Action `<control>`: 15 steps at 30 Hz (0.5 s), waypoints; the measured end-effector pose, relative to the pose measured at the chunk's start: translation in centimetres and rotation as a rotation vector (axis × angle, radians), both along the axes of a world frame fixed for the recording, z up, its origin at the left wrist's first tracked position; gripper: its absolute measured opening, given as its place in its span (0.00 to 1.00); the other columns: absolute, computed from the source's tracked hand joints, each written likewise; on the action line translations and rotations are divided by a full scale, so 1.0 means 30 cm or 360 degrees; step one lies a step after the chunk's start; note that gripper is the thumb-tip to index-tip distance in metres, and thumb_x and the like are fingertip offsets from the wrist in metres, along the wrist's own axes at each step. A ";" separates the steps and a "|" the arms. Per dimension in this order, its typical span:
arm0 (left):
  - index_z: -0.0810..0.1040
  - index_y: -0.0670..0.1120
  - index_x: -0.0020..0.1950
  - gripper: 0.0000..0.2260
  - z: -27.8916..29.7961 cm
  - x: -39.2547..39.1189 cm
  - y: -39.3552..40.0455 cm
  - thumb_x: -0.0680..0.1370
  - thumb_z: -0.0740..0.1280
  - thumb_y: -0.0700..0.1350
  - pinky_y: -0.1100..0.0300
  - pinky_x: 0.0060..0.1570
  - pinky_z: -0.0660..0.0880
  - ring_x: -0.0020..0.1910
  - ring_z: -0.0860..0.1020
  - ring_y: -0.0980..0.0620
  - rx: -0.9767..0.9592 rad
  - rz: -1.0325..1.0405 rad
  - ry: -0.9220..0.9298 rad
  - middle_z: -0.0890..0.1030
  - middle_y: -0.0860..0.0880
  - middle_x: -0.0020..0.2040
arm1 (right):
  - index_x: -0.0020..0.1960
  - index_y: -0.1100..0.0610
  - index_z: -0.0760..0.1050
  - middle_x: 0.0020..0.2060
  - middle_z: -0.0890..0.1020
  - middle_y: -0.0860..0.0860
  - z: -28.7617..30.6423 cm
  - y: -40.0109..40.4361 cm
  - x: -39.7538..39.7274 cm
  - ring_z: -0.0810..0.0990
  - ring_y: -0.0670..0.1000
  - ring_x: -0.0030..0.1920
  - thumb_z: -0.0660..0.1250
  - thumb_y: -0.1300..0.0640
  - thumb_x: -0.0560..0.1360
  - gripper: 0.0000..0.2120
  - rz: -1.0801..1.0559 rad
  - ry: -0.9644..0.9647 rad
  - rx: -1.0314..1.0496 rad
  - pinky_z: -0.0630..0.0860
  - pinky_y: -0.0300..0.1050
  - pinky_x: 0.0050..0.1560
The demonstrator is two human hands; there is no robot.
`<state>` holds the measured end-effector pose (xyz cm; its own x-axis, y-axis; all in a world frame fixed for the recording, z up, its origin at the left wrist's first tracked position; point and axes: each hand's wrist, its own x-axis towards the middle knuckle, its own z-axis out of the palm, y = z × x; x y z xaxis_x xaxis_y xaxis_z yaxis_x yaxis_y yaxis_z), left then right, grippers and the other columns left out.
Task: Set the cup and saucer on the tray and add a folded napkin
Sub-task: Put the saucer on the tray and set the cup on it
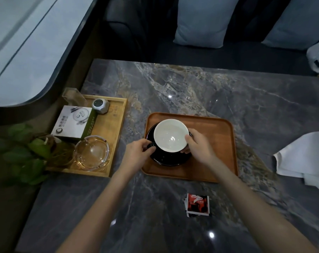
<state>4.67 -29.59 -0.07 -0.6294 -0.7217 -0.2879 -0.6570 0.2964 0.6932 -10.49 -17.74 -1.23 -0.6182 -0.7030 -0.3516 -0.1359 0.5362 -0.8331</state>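
A cup (170, 135), white inside and black outside, sits on a black saucer (166, 159) at the left end of the brown wooden tray (213, 143). My left hand (138, 152) pinches the cup's black handle on its left side. My right hand (197, 143) curls round the cup's right wall, fingers hidden behind it. A white cloth napkin (306, 157) lies loosely on the marble table at the right edge, apart from the tray.
A lighter wooden tray (118, 125) at the left holds a glass ashtray (91, 152), a white and green box (73, 122), a small grey clock and a clear stand. A plant (27, 154) is at far left. A red packet (198, 205) lies near me. Cushioned seating stands beyond.
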 end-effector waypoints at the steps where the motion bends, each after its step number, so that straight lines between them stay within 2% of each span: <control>1: 0.78 0.40 0.57 0.14 -0.003 0.000 -0.002 0.74 0.68 0.45 0.59 0.52 0.72 0.54 0.79 0.47 0.0006 -0.0004 -0.0006 0.81 0.42 0.56 | 0.62 0.59 0.69 0.36 0.78 0.48 -0.001 -0.001 0.000 0.80 0.50 0.32 0.52 0.62 0.79 0.14 0.0000 -0.0014 0.0005 0.80 0.53 0.41; 9: 0.78 0.40 0.58 0.15 -0.015 0.001 0.000 0.74 0.68 0.45 0.59 0.53 0.71 0.55 0.78 0.46 0.0007 -0.0023 -0.0021 0.81 0.42 0.56 | 0.63 0.58 0.68 0.36 0.78 0.49 -0.003 0.001 -0.008 0.80 0.52 0.34 0.53 0.61 0.79 0.14 0.0013 -0.0039 0.0005 0.80 0.56 0.44; 13: 0.78 0.40 0.57 0.14 -0.016 0.001 0.005 0.74 0.68 0.45 0.60 0.51 0.71 0.54 0.79 0.47 -0.0028 -0.0044 -0.0027 0.82 0.42 0.55 | 0.58 0.52 0.66 0.35 0.78 0.49 -0.011 0.009 -0.012 0.80 0.44 0.28 0.54 0.60 0.79 0.09 -0.0038 -0.0097 -0.0041 0.80 0.50 0.40; 15: 0.78 0.40 0.57 0.13 -0.014 -0.001 0.006 0.75 0.67 0.45 0.60 0.51 0.70 0.55 0.78 0.46 -0.0018 -0.0070 -0.0043 0.81 0.42 0.56 | 0.54 0.54 0.65 0.35 0.78 0.50 -0.021 0.016 -0.012 0.79 0.41 0.26 0.56 0.59 0.79 0.05 -0.0073 -0.0123 -0.0042 0.79 0.44 0.36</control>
